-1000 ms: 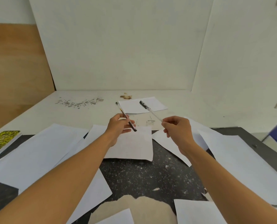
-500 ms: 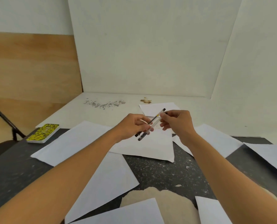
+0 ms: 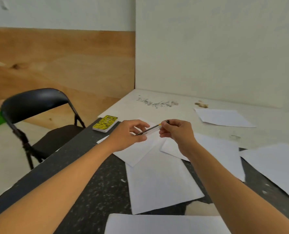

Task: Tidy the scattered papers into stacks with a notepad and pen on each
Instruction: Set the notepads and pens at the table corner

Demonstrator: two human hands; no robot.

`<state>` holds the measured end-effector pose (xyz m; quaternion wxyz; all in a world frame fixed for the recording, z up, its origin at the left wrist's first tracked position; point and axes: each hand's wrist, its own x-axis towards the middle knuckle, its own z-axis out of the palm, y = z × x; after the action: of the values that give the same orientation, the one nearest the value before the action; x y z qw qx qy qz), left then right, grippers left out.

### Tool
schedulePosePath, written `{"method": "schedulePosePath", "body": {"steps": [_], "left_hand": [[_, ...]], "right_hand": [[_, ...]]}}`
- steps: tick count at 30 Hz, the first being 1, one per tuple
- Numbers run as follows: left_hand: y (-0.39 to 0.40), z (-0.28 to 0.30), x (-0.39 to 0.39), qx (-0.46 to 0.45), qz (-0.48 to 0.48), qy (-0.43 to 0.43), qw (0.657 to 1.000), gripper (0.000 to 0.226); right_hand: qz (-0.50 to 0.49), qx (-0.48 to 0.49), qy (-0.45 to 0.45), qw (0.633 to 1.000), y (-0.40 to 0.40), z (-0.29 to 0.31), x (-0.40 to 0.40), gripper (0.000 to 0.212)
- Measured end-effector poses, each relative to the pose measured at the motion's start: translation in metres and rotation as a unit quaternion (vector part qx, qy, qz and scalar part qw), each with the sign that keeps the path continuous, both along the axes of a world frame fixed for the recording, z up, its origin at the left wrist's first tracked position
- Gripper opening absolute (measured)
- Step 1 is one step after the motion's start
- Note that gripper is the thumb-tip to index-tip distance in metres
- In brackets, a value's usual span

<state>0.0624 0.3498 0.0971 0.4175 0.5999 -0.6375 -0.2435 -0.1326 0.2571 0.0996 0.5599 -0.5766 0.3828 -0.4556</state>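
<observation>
— Paper (image 3: pixel 165 223) first, one sheet at the very near edge of the dark counter (image 3: pixel 89 174). What lies past it?

— A long sheet (image 3: pixel 160 181) beyond it, its far end tucked under two more sheets below the hands. Another wide sheet (image 3: pixel 278 168) lies off to the right.

— And the hands?

— Both raised above those sheets. The left hand (image 3: pixel 130 134) pinches the lower end of the pens (image 3: pixel 153 130); the right hand (image 3: pixel 177 130) pinches the upper end. Each grip is narrow, fingertips closed on the pens.

— One pen or two?

— They look like a clear barrel and a darker one held together, but the blur makes it hard to separate them.

— Where is the notepad?

— The yellow-patterned notepad (image 3: pixel 105 123) lies flat at the counter's left edge, just left of the left hand, apart from it.

— Farther back?

— A lone sheet (image 3: pixel 223 118) on the pale part of the counter, with flaked grey marks near the wall. A black folding chair (image 3: pixel 37 125) stands to the left.
</observation>
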Motion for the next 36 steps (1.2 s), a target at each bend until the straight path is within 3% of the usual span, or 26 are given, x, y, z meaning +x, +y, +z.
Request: {"method": "schedulePosePath", "body": {"steps": [7, 11, 14, 16, 18, 21, 23, 26, 29, 32, 36], "left_hand": [[0.042, -0.055, 0.114, -0.033, 0.145, -0.104, 0.983, 0.036], [0.051, -0.079, 0.15, -0.068, 0.188, -0.152, 0.968, 0.038], [0.049, -0.091, 0.172, -0.119, 0.23, -0.153, 0.954, 0.039], [0.04, -0.094, 0.188, -0.151, 0.302, -0.152, 0.929, 0.036], [0.023, -0.096, 0.205, -0.128, 0.374, -0.161, 0.904, 0.036], [-0.009, -0.094, 0.22, -0.023, 0.401, -0.185, 0.897, 0.036], [-0.029, -0.089, 0.219, 0.007, 0.39, -0.199, 0.899, 0.031], [-0.054, -0.085, 0.216, 0.024, 0.376, -0.218, 0.9, 0.023], [-0.064, -0.09, 0.214, 0.028, 0.363, -0.208, 0.908, 0.031], [-0.062, -0.093, 0.215, 0.036, 0.352, -0.133, 0.926, 0.045], [-0.056, -0.091, 0.214, 0.016, 0.352, -0.039, 0.935, 0.041]], "right_hand": [[0.086, 0.1, -0.006, 0.991, 0.012, -0.047, 0.128, 0.011], [0.106, 0.11, 0.013, 0.988, 0.011, -0.056, 0.183, 0.005], [0.124, 0.109, 0.004, 0.986, 0.002, -0.058, 0.214, 0.014], [0.109, 0.062, 0.036, 0.991, -0.003, -0.06, 0.229, 0.023], [0.054, -0.044, 0.131, 0.989, -0.006, -0.066, 0.241, 0.025], [0.021, -0.203, 0.237, 0.95, -0.006, -0.078, 0.248, 0.027], [0.032, -0.258, 0.297, 0.919, -0.01, -0.087, 0.248, 0.033], [0.05, -0.297, 0.393, 0.869, -0.018, -0.103, 0.246, 0.046], [0.065, -0.318, 0.423, 0.846, -0.02, -0.113, 0.244, 0.054], [0.082, -0.34, 0.425, 0.835, -0.021, -0.115, 0.245, 0.06], [0.092, -0.365, 0.453, 0.808, -0.019, -0.116, 0.245, 0.051]]}}
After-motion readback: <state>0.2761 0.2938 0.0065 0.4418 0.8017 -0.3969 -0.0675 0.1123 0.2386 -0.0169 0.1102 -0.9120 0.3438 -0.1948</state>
